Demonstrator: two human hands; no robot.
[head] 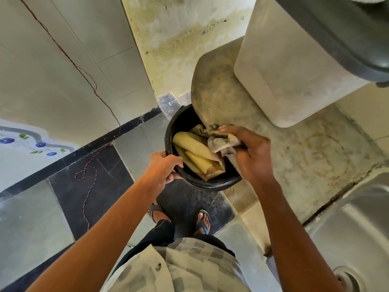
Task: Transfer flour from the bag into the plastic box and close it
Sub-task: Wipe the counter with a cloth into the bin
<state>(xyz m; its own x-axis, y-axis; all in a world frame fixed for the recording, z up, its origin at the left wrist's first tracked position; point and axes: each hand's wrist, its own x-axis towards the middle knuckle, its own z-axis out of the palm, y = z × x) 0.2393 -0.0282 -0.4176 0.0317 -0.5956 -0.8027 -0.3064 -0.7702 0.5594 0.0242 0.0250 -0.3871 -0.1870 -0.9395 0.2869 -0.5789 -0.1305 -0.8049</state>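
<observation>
1. Seen from above, a person stands at a stained stone counter (294, 157); a black bucket (210, 183) is held against its edge, below counter level.
2. The left hand (163, 168) curls over the bucket's near-left rim and grips it; the right hand (250, 152) clutches a crumpled, dirty cloth (221, 143) right at the counter's edge, above the bucket's mouth.
3. Inside the bucket lies a folded yellow-brown bag (196, 153), probably the flour bag; its long axis slants from upper left to lower right.
4. The bag lies just below and left of the right hand, which looks nearer to it than the left.
5. A large pale plastic box (290, 66) with a dark lid (347, 34) stands on the counter, well behind the right hand; the lid appears on.
</observation>
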